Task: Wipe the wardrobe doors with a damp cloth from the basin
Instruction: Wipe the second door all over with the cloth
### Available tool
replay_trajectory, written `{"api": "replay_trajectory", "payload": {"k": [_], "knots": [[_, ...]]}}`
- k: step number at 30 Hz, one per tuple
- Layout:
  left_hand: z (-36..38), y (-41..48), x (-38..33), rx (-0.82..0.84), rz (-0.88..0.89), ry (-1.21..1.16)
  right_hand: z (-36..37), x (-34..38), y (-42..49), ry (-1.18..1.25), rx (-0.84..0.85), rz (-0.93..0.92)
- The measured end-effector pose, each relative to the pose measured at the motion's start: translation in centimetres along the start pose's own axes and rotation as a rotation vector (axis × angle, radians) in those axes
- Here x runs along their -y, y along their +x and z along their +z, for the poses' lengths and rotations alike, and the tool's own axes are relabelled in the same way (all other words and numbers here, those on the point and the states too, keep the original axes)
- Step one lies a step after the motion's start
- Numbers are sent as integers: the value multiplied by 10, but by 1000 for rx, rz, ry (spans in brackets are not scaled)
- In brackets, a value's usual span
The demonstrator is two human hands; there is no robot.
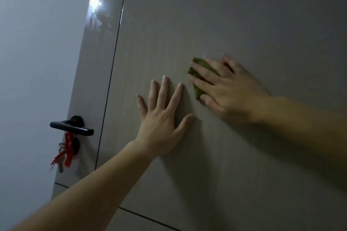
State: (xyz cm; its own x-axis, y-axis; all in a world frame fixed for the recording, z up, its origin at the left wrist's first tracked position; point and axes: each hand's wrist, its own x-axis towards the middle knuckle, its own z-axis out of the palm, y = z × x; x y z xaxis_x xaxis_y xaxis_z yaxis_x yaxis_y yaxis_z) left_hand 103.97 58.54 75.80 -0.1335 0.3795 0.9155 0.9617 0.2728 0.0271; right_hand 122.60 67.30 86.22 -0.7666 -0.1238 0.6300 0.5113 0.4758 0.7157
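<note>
Beige, faintly grained wardrobe door (pixel 216 20) is pressed by the left hand (pixel 161 120), grip wide; a crumpled green cloth (pixel 197 90) is pinned under the right hand (pixel 232 92), grip wide.

Door (pixel 206 15): beige, laminate look, faint vertical grain, satin-matt. Panel (pixel 97 43) left of it: same colour but glossy, with hard light glare. Cloth (pixel 199 65): green, coarse and fuzzy. Handle (pixel 71 127): black, smooth, slight sheen. Keys (pixel 60 163): bare metal. Ribbon (pixel 68 154): red, shiny. Wall (pixel 37 43): smooth, matt.
</note>
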Motion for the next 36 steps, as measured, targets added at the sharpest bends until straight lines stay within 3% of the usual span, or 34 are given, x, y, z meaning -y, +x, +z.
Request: {"api": "replay_trajectory", "payload": {"k": [2, 8, 13, 21, 27, 32, 36], "knots": [[1, -1, 3, -35, 7, -2, 0, -1, 2, 2, 21, -26], [-9, -6, 34, -116, 16, -31, -26, -15, 104, 53, 6, 248], [-5, -10, 83, -110, -106, -48, -7, 18, 56, 11, 42, -71], [-9, -15, 105, -83, -17, -1, -32, 29, 165, 13, 32, 77], [-11, -16, 107, -81, 3, 34, -14, 46, 144, 87, -46, -37], [-25, -16, 116, 5, 80, 146, -18, 54, 173, 51, -11, -158], [-38, -13, 123, 58, 125, 188, -30, 84, 243, 66, 1, -62]]}}
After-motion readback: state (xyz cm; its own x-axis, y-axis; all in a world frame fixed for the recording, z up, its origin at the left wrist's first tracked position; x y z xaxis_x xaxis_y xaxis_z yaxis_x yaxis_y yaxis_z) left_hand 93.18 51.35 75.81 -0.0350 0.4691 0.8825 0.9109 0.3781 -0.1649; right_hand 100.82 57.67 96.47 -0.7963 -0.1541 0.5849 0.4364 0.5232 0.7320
